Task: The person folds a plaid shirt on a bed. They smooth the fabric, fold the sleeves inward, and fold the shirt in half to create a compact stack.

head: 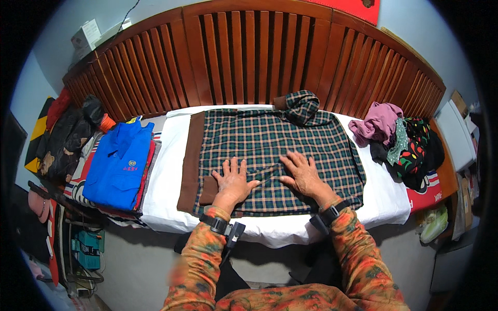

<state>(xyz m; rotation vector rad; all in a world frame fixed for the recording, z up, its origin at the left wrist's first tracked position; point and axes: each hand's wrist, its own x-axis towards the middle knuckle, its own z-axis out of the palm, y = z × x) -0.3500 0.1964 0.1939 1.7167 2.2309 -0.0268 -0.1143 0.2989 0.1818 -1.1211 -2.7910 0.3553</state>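
A green, navy and tan plaid long-sleeved top (249,136) lies spread on a white cloth (163,171), its brown ribbed hem (190,155) to the left. My left hand (233,180) rests flat on the fabric, fingers apart, beside a brown cuff (209,189) folded in near the hem. Farther right, my right hand (302,175) lies on the plaid with its fingers spread. The other sleeve (304,107) is bunched at the far edge, its brown cuff turned left towards the headboard. Neither hand grips anything.
A stack of folded clothes topped by a blue collared shirt (116,163) sits on the left. Loose garments, including a pink one (379,122), are heaped on the right. A slatted wooden headboard (255,58) rises behind. Dark garments (64,144) lie far left.
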